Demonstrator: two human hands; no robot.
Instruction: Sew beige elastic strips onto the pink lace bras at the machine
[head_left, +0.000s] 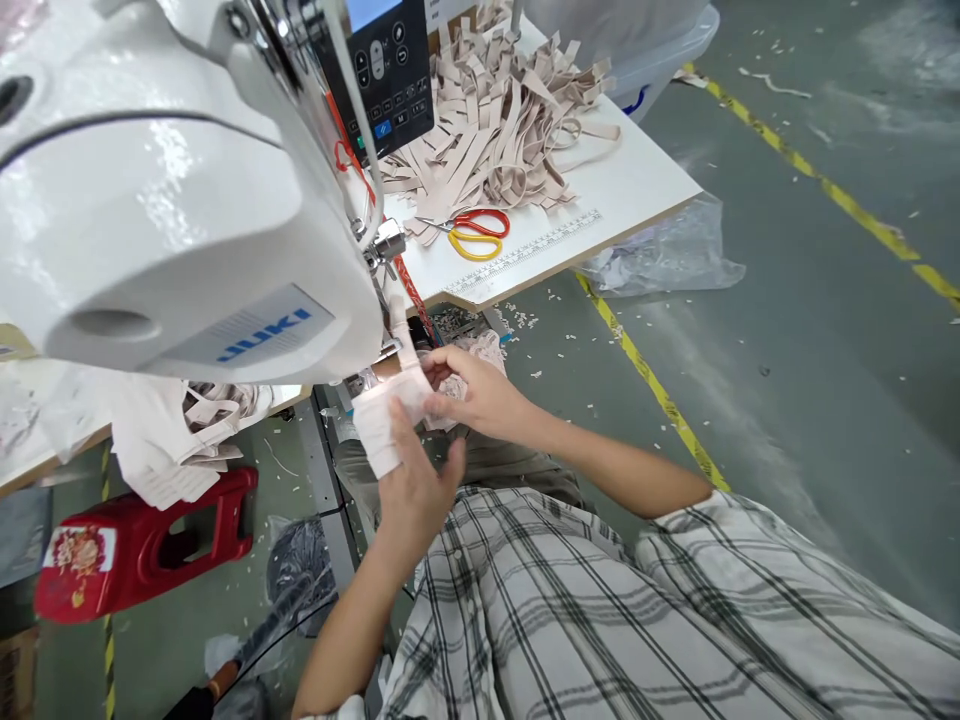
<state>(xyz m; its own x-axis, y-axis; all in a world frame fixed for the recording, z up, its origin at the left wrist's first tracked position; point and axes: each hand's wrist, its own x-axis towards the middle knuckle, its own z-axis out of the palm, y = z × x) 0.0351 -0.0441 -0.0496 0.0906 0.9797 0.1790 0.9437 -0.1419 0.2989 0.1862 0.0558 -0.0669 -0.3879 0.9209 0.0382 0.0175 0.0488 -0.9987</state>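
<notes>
Both hands [450, 440] closed on fabric strip [382, 420]

Red-and-yellow scissors [475, 232], beige strips [495, 120], red stool [142, 545].

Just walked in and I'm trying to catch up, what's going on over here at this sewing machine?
A person in a plaid shirt sits at a white sewing machine. The left hand and the right hand together hold a small pale fabric piece just below the machine's head. On the white table behind lie a heap of beige fabric strips and red-and-yellow scissors. A red plastic stool stands on the floor to the left.
</notes>
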